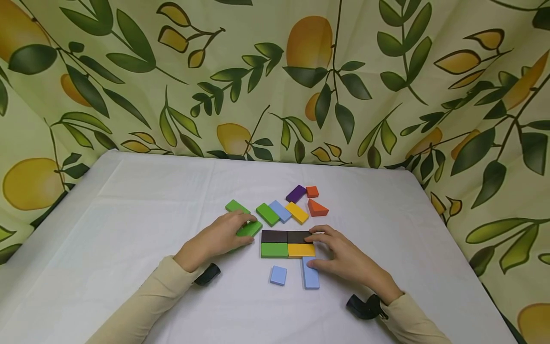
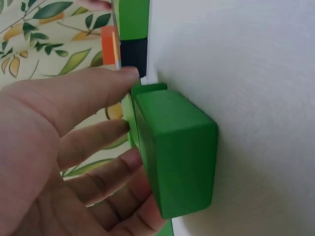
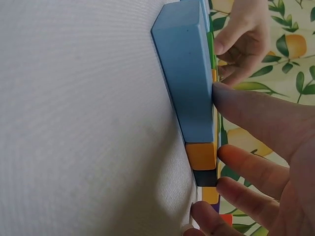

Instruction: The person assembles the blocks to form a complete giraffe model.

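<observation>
Two black blocks [image 1: 274, 236] lie end to end above a green block [image 1: 274, 250] and a yellow block [image 1: 301, 250], making a flat rectangle. My right hand [image 1: 343, 255] is spread at its right side. Its thumb rests at the long light blue block [image 3: 184, 73] below the yellow one, and its forefinger reaches the right black block's end. Left of the rectangle, my left hand [image 1: 221, 234] lies low over loose green blocks. Its thumb and forefinger are on either side of one green block [image 1: 250, 229]; another green block [image 2: 184, 162] is close under the palm.
Beyond the rectangle lie a green block [image 1: 268, 214], a blue block [image 1: 280, 211], a yellow block [image 1: 297, 213], a purple block [image 1: 296, 193] and two orange pieces [image 1: 317, 208]. A small blue square [image 1: 278, 275] lies nearer. A white cloth [image 1: 150, 191] covers the table, before a patterned curtain [image 1: 258, 86].
</observation>
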Tool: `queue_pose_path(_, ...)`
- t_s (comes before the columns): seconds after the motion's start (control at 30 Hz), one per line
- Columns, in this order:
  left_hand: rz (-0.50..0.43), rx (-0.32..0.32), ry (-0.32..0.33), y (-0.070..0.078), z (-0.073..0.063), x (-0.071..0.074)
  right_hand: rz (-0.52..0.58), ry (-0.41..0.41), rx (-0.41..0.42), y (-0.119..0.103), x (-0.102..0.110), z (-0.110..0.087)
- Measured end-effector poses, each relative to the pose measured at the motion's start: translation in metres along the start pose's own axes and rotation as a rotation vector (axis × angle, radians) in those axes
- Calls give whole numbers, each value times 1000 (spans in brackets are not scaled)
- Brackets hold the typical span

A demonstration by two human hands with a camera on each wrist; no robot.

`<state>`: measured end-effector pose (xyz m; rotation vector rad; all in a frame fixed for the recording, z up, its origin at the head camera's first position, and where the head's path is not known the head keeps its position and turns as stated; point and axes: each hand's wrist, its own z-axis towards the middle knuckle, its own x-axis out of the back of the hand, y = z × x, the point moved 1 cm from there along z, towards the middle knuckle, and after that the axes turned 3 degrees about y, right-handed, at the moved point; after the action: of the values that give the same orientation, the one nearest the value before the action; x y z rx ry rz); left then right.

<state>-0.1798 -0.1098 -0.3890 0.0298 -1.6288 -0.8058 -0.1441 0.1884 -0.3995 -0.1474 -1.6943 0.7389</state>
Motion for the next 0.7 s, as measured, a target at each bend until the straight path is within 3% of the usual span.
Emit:
queue_pose_path(0.43, -42, 37, -24, -4, 0, 6, 8, -3, -6, 0, 0, 0)
queue_pose_path(0.57, -106, 21, -36, -3, -1, 13, 6, -3, 5, 0, 0, 0)
queue_pose_path(0.7, -160, -35, -58, -3, -2, 17, 7, 0, 9, 1, 0, 0)
